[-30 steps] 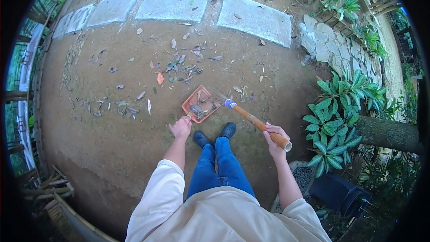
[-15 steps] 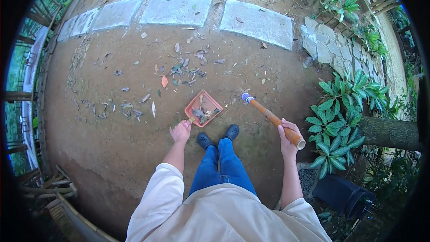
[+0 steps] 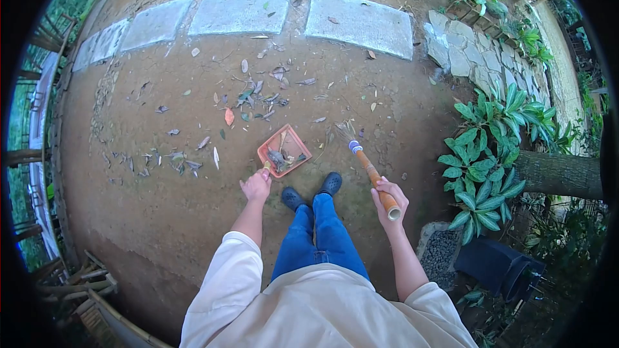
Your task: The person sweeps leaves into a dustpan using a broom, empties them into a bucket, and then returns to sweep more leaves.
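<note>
Left hand (image 3: 256, 186) closed in a fist around the short handle of the orange dustpan (image 3: 284, 151), fingers curled tight, thumb on top. Dustpan resting on the bare earth just at 1 o'clock from that hand, tilted, with a few grey and brown leaves inside. Right hand (image 3: 387, 200) wrapped around the top part of the bamboo broom (image 3: 369, 170), fingers pressed together around the stick, cut end sticking out below the fist. Broom stick slanting up toward 11 o'clock, with a blue and white binding near the bristles; bristles touching the ground just at 3 o'clock of the dustpan, slightly apart from it. Two dark shoes (image 3: 311, 191) between both hands, blue jeans and white sleeves below. Scattered leaves (image 3: 251, 100) on the soil at 11 o'clock from the dustpan, more at 9 o'clock. Stone slabs (image 3: 358, 22) in a row at 12 o'clock. Green plants (image 3: 487, 154) at 3 o'clock of the right hand, a dark container (image 3: 496, 269) at 5 o'clock.
</note>
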